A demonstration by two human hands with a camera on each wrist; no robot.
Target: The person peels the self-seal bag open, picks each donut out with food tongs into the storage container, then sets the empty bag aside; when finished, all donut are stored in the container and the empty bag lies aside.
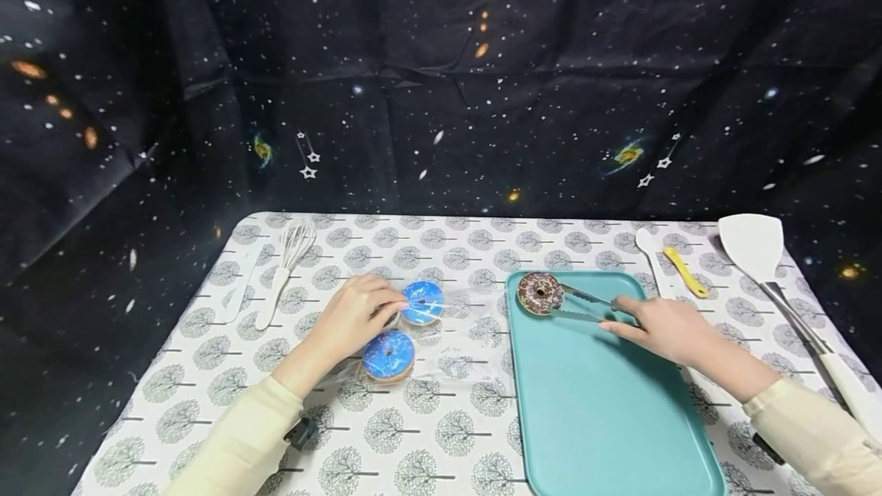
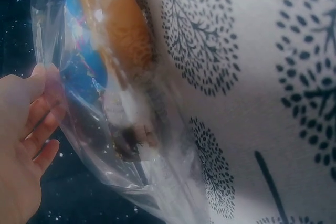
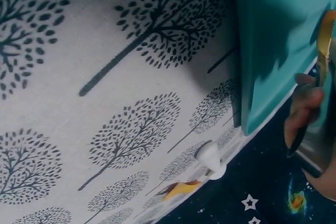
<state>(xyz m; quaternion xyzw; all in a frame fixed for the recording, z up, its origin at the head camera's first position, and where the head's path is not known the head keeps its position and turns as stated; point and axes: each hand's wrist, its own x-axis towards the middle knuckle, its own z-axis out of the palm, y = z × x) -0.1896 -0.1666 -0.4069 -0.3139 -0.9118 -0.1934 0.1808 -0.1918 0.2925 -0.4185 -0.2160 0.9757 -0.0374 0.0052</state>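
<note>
My left hand [image 1: 354, 314] pinches the edge of a clear plastic bag [image 2: 152, 182]. Inside the bag are two blue-iced doughnuts [image 1: 377, 358], and in the left wrist view a dark-iced doughnut [image 2: 127, 145] shows behind the film. My right hand [image 1: 664, 329] grips metal tongs [image 1: 586, 295], whose tips lie on both sides of a chocolate doughnut with sprinkles [image 1: 530, 298]. That doughnut is at the far left corner of a teal tray [image 1: 599, 412]. The right wrist view catches the tongs' handle end in the fingers and only a sliver of the doughnut [image 3: 325, 30].
Left of the bag lie a whisk [image 1: 281, 282] and a pale, flat utensil [image 1: 243, 285]. Beyond the tray's right side are a white spoon [image 1: 651, 251], a yellow-handled tool [image 1: 682, 270] and a large white spatula [image 1: 752, 245]. A starry dark cloth [image 1: 441, 98] hangs behind the table.
</note>
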